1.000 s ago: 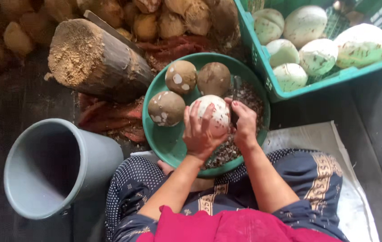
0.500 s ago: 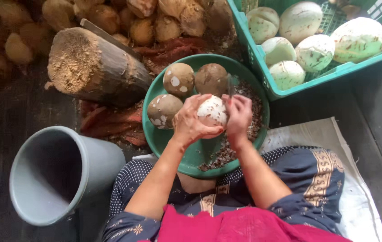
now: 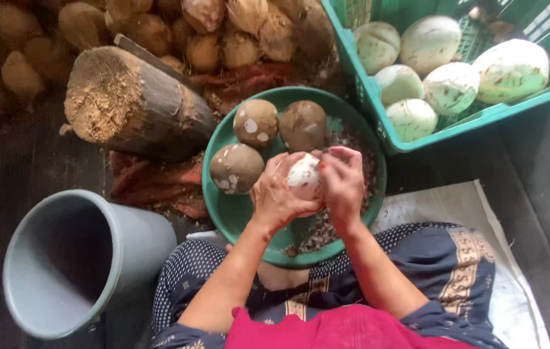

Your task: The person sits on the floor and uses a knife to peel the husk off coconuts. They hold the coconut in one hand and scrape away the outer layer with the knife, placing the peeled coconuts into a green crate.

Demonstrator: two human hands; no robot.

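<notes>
- The left hand point(image 3: 278, 194) cups a mostly white, partly peeled coconut point(image 3: 303, 178) from the left, fingers wrapped around it
- The right hand point(image 3: 342, 181) grips the same coconut from the right, fingers curled over its top; whether it holds a tool is hidden
- The coconut is held over the green basin point(image 3: 223, 207), near its middle
- Three brown-skinned coconuts point(image 3: 255, 121) with white patches lie in the basin's far half; peel scraps point(image 3: 359, 148) cover its right side
- The basin's near rim reaches the person's lap; its right rim lies just beside the green crate point(image 3: 410, 143)
- The crate, cut off at the top and right, holds peeled white coconuts point(image 3: 430, 42)
- A wooden block point(image 3: 129, 103) lies just left of the basin, husked coconuts point(image 3: 223, 45) piled behind it
- A grey bucket point(image 3: 26, 258) stands near left, open floor between it and the block
</notes>
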